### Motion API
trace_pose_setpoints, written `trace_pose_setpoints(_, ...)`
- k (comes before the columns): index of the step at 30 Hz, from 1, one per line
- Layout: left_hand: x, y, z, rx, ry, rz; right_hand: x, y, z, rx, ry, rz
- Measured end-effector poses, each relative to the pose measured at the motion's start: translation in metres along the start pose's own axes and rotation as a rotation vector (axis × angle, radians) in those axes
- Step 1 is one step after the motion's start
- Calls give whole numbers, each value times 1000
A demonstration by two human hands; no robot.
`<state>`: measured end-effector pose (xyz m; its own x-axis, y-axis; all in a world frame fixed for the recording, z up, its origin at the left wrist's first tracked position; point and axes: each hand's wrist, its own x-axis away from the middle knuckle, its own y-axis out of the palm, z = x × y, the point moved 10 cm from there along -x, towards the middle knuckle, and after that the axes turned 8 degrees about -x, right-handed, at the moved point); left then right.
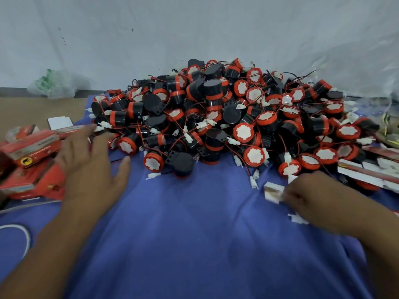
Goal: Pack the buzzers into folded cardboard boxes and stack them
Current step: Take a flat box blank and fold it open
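Observation:
A large heap of black-and-red buzzers [226, 117] with red wires and white plugs covers the far half of the blue cloth [194, 234]. Packed red cardboard boxes [30, 167] lie stacked at the left edge. My left hand [86, 160] hovers beside them with fingers spread and holds nothing. My right hand [308, 195] pinches a flat, unfolded box blank [273, 192] near the heap's front right; the blank is blurred. More flat blanks [367, 171] lie in a pile at the right.
A white wall rises behind the heap. A crumpled clear bag with green print [51, 83] lies at the back left on the brown floor. A white cord [23, 231] curls at the lower left. Loose white plugs [299, 219] sit near my right wrist.

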<state>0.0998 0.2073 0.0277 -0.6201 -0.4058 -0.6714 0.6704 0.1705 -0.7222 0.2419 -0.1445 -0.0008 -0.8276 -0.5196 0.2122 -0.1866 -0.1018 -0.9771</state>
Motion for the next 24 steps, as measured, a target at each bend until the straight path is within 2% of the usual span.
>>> trace_pose_setpoints(2, 5, -1, 32, 197, 116, -39, 5, -38, 2, 117, 71, 287)
trace_pose_setpoints(3, 9, 1, 45, 304, 133, -86, 14, -60, 3, 78, 75, 500)
trace_pose_setpoints(5, 19, 5, 67, 480, 127, -193, 49, -92, -2, -136, -17, 953)
trace_pose_setpoints(6, 24, 9, 75, 551, 120, -247, 66, -99, -9, -221, -89, 1132)
trace_pose_setpoints(7, 29, 13, 83, 629, 106, -305, 76, -99, -21, -290, -162, 1221)
trace_pose_setpoints(9, 41, 25, 95, 832, 50, -442, 73, -85, -42, -546, -298, 1208)
trace_pose_setpoints(12, 58, 41, 115, 1089, -4, -637, 40, -43, -74, -1092, -446, 929)
trace_pose_setpoints(14, 65, 41, 127, 1092, 60, -679, 20, -16, -96, -1364, -529, 716)
trace_pose_setpoints(16, 70, 42, 134, 1033, 130, -696, 8, -1, -109, -1424, -571, 583)
trace_pose_setpoints(19, 75, 45, 134, 917, 198, -668, -7, 19, -115, -1308, -536, 456)
trace_pose_setpoints(22, 79, 46, 133, 836, 213, -617, -11, 24, -110, -1201, -496, 517)
trace_pose_setpoints(24, 80, 48, 131, 830, 191, -596, -11, 23, -108, -1242, -489, 531)
